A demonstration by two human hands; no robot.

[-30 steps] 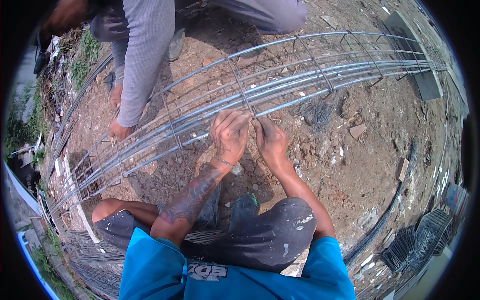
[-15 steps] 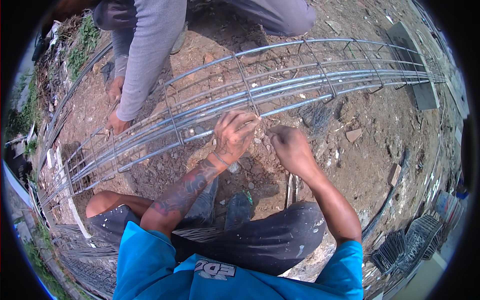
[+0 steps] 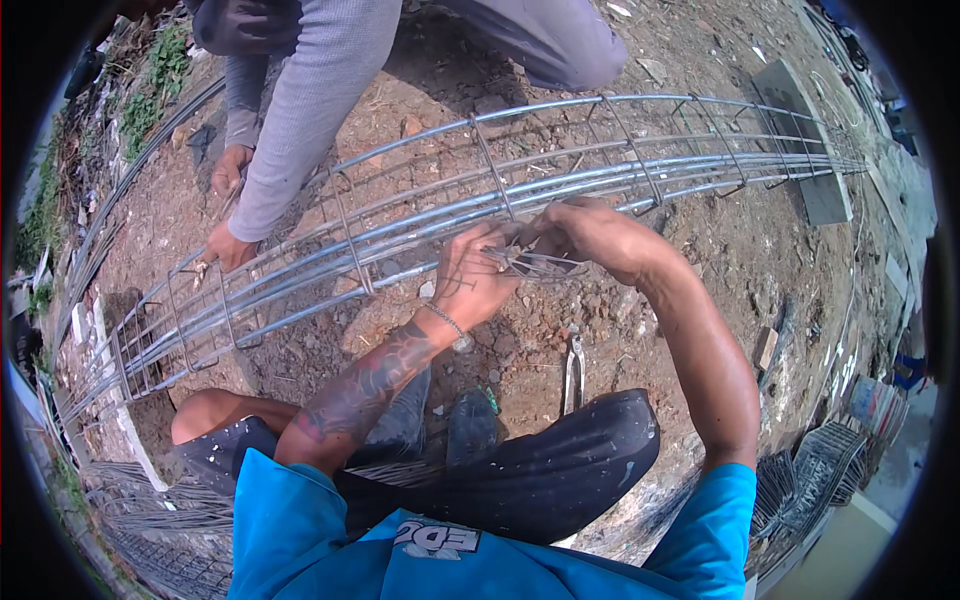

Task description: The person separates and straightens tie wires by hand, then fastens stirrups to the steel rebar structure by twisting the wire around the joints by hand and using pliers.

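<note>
A long cage of steel reinforcing bars with square stirrups lies across in front of me. Close against its near bar, my left hand is closed on a small bunch of thin tie wires. My right hand meets it from the right, its fingers pinched together at the same wires. How far each hand grips them is partly hidden behind the fingers. Beyond the cage's left part, a co-worker's two hands work at the bars; what they hold is unclear.
Pincers lie on the dirt by my knee. A grey board stands under the cage's right end. Stacked stirrups lie at lower right, thin steel rods at lower left. The co-worker's knee is at the far side.
My right hand has moved up and inward to my left hand, and the bunch of wires now shows between them. The pincers have come into fuller view. The whole view has shifted slightly.
</note>
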